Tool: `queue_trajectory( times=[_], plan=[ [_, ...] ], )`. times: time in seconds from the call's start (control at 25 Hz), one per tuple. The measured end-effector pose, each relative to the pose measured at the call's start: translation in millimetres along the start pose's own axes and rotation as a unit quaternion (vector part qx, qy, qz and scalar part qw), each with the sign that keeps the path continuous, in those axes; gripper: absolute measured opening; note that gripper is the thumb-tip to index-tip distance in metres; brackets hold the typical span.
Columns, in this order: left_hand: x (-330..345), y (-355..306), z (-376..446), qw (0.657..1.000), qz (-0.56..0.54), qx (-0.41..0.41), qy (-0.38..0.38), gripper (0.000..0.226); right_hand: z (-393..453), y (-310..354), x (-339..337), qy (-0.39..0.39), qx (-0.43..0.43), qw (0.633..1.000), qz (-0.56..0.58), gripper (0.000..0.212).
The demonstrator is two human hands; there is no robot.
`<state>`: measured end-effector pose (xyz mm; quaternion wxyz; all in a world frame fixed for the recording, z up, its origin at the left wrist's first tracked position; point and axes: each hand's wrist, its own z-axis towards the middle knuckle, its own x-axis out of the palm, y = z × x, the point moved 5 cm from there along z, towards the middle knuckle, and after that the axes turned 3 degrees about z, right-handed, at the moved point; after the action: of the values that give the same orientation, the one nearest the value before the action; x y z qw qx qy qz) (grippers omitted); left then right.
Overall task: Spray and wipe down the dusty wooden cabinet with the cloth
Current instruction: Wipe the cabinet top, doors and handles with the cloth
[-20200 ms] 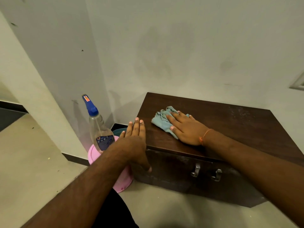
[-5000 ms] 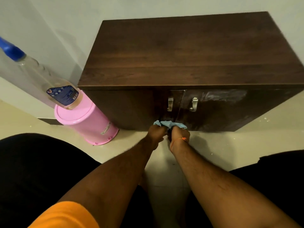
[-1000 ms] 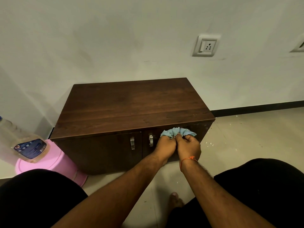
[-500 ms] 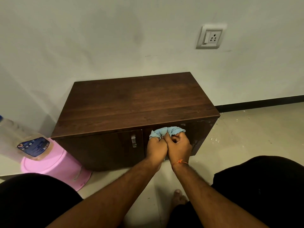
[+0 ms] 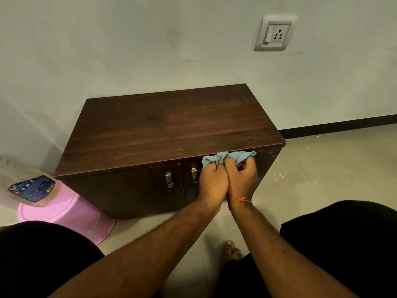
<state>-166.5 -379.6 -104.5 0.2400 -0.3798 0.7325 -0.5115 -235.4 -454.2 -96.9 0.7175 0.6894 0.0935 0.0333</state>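
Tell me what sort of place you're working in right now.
Probably a room in a home, sparsely furnished: a low wooden cabinet stands against a plain painted wall, with a wall socket above it, a tiled floor with dark skirting, and an upturned pink bucket beside it.

The light is dim and even, with a greenish-grey cast over the wall (image 5: 150, 50). The cabinet (image 5: 171, 125) throws a soft shadow onto the wall at its left. Its top shows a faint warm sheen, no hard glare. Wide-angle distortion bends the edges; the spray bottle (image 5: 32, 188) at far left smears into blur.
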Motion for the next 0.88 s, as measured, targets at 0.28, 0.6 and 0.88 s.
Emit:
queue_trajectory(
  times=[0.28, 0.6, 0.88],
  plan=[
    [11, 37, 12, 0.992, 0.087, -0.034, 0.083, 0.03, 2, -52, -9, 0.03, 0.161, 0.984, -0.07, 0.035],
    [52, -18, 11, 0.984, 0.093, 0.141, 0.049, 0.033, 33, 16, -41, -0.031, -0.043, 0.999, -0.012, 0.03],
    [68, 46, 26, 0.987, 0.105, -0.017, 0.122, 0.033, 45, -64, -44, 0.033, 0.177, 0.98, -0.088, 0.03]
  ],
)
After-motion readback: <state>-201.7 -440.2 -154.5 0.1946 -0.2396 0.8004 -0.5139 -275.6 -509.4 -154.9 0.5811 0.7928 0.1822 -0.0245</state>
